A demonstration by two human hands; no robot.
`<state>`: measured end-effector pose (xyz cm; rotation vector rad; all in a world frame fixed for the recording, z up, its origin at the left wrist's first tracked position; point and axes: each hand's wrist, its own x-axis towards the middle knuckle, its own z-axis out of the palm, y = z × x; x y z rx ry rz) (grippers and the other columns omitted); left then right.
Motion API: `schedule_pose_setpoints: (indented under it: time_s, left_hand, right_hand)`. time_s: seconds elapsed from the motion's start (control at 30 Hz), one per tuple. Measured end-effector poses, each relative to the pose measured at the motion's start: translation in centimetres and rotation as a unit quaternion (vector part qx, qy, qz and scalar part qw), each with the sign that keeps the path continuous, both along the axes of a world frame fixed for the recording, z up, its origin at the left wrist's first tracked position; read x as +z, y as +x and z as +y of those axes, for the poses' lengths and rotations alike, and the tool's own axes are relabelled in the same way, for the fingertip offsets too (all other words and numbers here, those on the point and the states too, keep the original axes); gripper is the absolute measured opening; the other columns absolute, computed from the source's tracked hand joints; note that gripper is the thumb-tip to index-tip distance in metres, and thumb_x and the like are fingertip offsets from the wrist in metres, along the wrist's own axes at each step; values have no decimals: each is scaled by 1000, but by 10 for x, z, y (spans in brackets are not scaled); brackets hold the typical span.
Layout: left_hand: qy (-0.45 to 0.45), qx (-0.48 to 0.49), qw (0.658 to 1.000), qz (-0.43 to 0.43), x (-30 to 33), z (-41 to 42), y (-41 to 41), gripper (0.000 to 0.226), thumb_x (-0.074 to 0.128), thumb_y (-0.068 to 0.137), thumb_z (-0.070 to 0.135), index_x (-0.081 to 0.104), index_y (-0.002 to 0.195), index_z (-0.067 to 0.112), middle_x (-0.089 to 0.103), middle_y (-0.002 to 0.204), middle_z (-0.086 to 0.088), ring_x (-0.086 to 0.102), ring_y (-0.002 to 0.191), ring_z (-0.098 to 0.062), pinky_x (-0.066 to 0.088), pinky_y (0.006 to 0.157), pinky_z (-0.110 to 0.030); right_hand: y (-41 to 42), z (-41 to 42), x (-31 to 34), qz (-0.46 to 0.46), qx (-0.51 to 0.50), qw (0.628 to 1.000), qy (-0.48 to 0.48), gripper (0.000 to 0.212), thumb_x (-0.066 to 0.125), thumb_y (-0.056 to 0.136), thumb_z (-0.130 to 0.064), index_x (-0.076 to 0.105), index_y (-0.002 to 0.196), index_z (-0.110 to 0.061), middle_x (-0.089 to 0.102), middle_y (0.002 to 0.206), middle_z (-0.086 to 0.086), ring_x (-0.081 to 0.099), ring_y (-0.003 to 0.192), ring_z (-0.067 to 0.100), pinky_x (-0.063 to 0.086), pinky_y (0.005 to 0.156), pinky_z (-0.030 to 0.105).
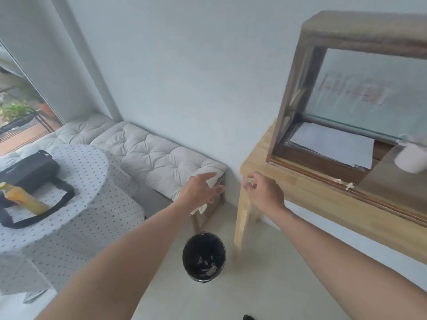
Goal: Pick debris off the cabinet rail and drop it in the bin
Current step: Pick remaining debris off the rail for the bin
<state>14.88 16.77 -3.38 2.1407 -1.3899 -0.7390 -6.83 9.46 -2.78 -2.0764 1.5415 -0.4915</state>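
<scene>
A wooden glass-fronted cabinet (298, 93) stands on a light wood table (323, 204) at the right. Pale bits of debris (349, 185) lie on its bottom rail (307, 169). A black round bin (203, 256) sits on the floor below, with pale scraps inside. My right hand (263, 192) hovers left of the table's corner, above and right of the bin, fingers pinched on a small pale piece of debris (248, 181). My left hand (201, 188) is spread open above the bin's far side and holds nothing.
A cushioned white bench (157, 155) runs along the wall behind the bin. At the left, a round table with a dotted cloth (76, 204) carries a black bag (30, 169) and a yellow bottle (23, 197). A white cup (410, 155) stands by the cabinet.
</scene>
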Motion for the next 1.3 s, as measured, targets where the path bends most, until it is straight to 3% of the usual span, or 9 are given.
schedule_pose_setpoints:
  time_s: [0.13,0.33,0.53,0.63,0.8,1.0,1.13,1.3]
  left_hand:
    - [-36,-44,998,-14,33,-29,-29,77,74,86,69,56,155,39,77,64,16,72,86,4,58,84,-34]
    - [-56,-122,990,-37,57,-72,-86,73,74,90,66,56,155,37,76,61,19,73,92,-9,61,90,-39]
    - [-55,-186,980,-52,54,-107,-148,68,73,93,62,57,154,38,76,62,19,68,70,4,61,81,-36]
    - [-60,-214,973,-57,50,-122,-178,61,73,93,61,60,150,42,74,60,21,67,73,8,58,78,-32]
    - [-65,-257,962,-58,48,-145,-222,36,76,94,53,74,130,47,77,62,14,72,67,0,55,61,-25]
    - [-4,-259,964,-64,36,-167,-262,43,71,95,61,84,112,24,81,73,5,77,84,-15,64,83,-40]
    - [-7,-263,963,-67,33,-173,-278,46,69,98,61,83,120,23,83,78,3,76,90,-15,61,78,-35]
    - [-23,-263,964,-41,31,-176,-283,31,69,103,46,78,130,35,83,76,4,77,90,-11,56,72,-29]
  right_hand:
    - [-36,-7,28,-9,-48,998,-34,37,57,98,-49,67,128,-30,77,117,2,69,113,30,52,86,39]
    - [-102,-14,54,-14,-120,990,-71,35,59,98,-47,67,127,-29,76,122,0,70,114,28,56,88,42]
    - [-164,-21,55,-21,-182,981,-71,38,61,99,-44,66,131,-26,76,124,2,69,119,28,56,92,43]
    - [-189,-29,49,-13,-202,977,-69,37,60,99,-43,65,132,-27,77,121,0,70,117,26,57,91,43]
    - [-219,-42,37,40,-204,974,-85,39,58,101,-42,65,136,-25,77,122,2,68,118,31,56,86,43]
    - [-232,-51,18,122,-175,972,-102,33,54,102,-35,65,131,-23,78,112,3,72,107,33,55,79,43]
    - [-234,-57,11,205,-155,961,-97,23,47,104,-33,62,120,-27,78,99,6,74,96,35,46,70,40]
    - [-232,-61,9,277,-143,946,-91,14,51,98,-22,61,107,-23,78,92,7,75,89,37,35,63,37]
